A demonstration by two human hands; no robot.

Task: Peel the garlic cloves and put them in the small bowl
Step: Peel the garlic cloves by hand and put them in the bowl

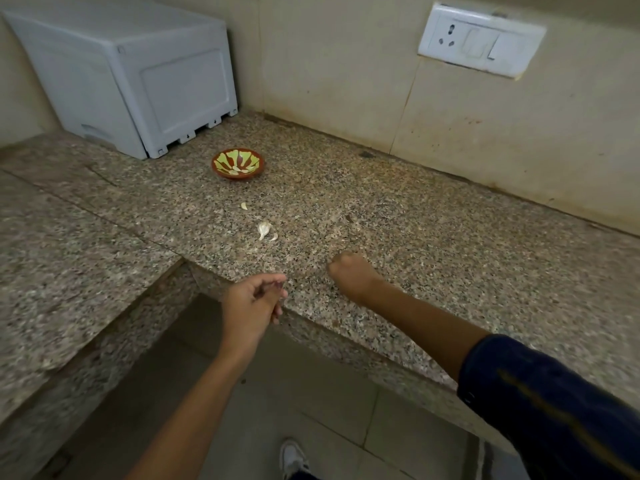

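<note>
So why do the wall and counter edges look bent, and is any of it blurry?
Head view: the wide-angle lens bows the counter edge and tilts the wall socket; light is dim and even, without glare; the sleeve at lower right is smeared, while the small bowl and garlic cloves stay fairly sharp.

shoe (292,459) cut off below, right hand's (349,275) fingers curled from view
</note>
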